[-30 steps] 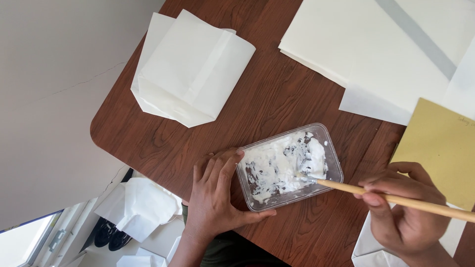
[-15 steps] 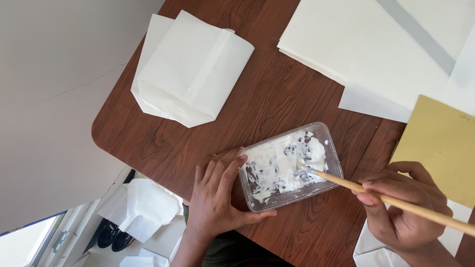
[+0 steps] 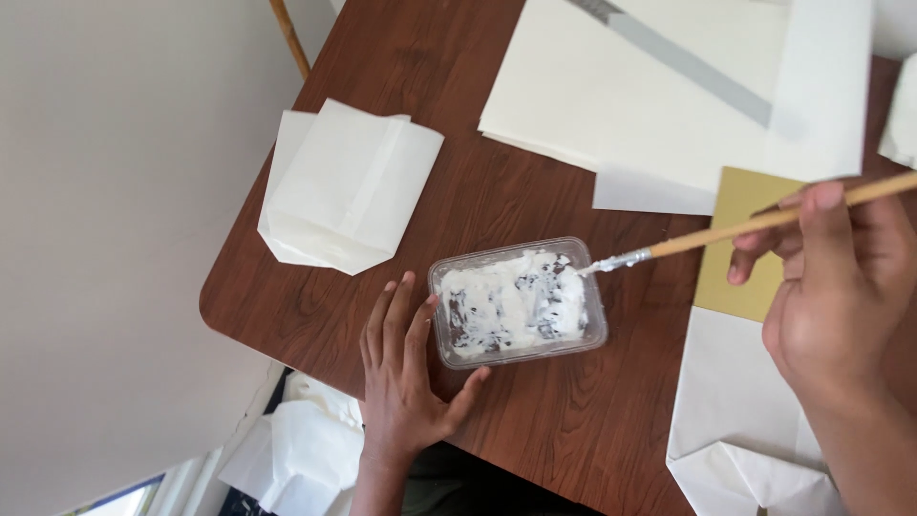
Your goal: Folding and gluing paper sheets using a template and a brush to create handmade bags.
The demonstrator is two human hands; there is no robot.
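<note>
Bare dark brown wooden bench [image 3: 497,210] runs btwn the folded white paper bag [image 3: 344,186] on the left & the big white paper sheets [image 3: 659,96] up top; a hand fits thru there. The clear plastic tub smeared w/ white paste [image 3: 519,301] blocks the middle. Left hand [image 3: 406,377] lies flat, touching the tub's left side. Right hand [image 3: 841,277] holds a thin wooden brush [image 3: 735,227] over the gap right of the tub. Bench in front of the tub is bare.

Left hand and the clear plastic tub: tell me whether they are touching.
Touching. The head view shows the left hand flat on the table, its fingers against the plastic tub's left side and the thumb against its lower edge, with no gap visible.
</note>
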